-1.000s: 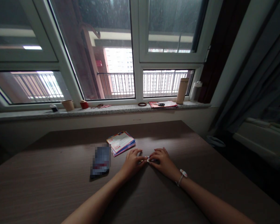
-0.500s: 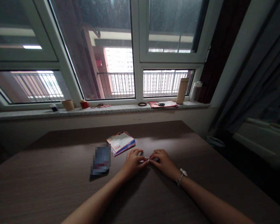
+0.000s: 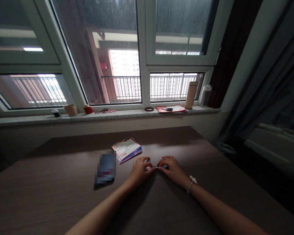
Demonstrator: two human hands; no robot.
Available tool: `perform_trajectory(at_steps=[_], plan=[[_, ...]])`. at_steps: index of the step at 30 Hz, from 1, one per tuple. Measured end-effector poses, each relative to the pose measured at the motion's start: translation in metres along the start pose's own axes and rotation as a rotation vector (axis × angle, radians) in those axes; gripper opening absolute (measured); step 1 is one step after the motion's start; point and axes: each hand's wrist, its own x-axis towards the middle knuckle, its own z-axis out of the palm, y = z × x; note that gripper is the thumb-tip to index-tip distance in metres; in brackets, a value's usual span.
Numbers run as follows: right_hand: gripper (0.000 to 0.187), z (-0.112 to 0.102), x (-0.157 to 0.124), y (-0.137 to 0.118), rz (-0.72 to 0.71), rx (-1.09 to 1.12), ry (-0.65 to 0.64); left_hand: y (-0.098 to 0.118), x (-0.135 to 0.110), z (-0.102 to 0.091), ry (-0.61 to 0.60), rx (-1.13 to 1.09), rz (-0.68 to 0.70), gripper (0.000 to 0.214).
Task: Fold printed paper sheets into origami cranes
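Observation:
Both my hands meet at the middle of the table, pinching a small, narrow white-and-blue strip (image 3: 157,167); it looks like folded paper, though most of it is hidden by fingers. The thumb and fingers of my left hand (image 3: 140,169) close on its left end. At the other end, my right hand (image 3: 171,169) grips it the same way, a bracelet (image 3: 191,184) around the wrist. Just beyond my left hand lies a stack of printed cards or sheets (image 3: 126,149), and left of that is a dark, pixelated flat object (image 3: 106,169).
The brown table (image 3: 51,195) reaches to the wall under a window. Along the stone sill (image 3: 129,113) stand a paper cup (image 3: 71,110), a red spool-like item (image 3: 88,109), a dark ring (image 3: 149,109), scissors (image 3: 169,109) on red papers, a tan bottle (image 3: 191,95) and a pale bottle (image 3: 205,96).
Almost nothing has moved. My fingers have shifted slightly on the strip, and a little more of it shows between and under them.

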Motion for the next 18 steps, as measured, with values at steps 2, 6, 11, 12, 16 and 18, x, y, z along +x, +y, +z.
perform_trajectory(at_steps=[2,6,11,12,16,18], plan=[[0.015,0.0009,-0.0002,0.0015,-0.008,-0.025,0.03,0.0014,0.0001,-0.0008,-0.004,0.002,-0.005,0.018],[0.017,0.0029,-0.0012,0.0054,0.009,-0.086,0.108,0.0049,0.001,-0.0022,-0.014,0.018,-0.017,0.018],[0.017,0.0051,-0.0005,0.0066,0.063,-0.13,0.098,0.0073,0.0023,-0.0007,0.002,0.049,-0.026,0.015],[0.017,0.0053,-0.0002,0.0061,0.071,-0.134,0.092,0.0075,0.0024,-0.0003,0.003,0.055,-0.024,0.014],[0.015,0.0052,0.0009,0.0038,0.09,-0.144,0.091,0.0087,0.0022,0.0004,0.003,0.066,-0.025,0.012],[0.014,0.0052,0.0014,0.0037,0.094,-0.144,0.094,0.0098,0.0024,0.0003,0.002,0.074,-0.027,0.01]])
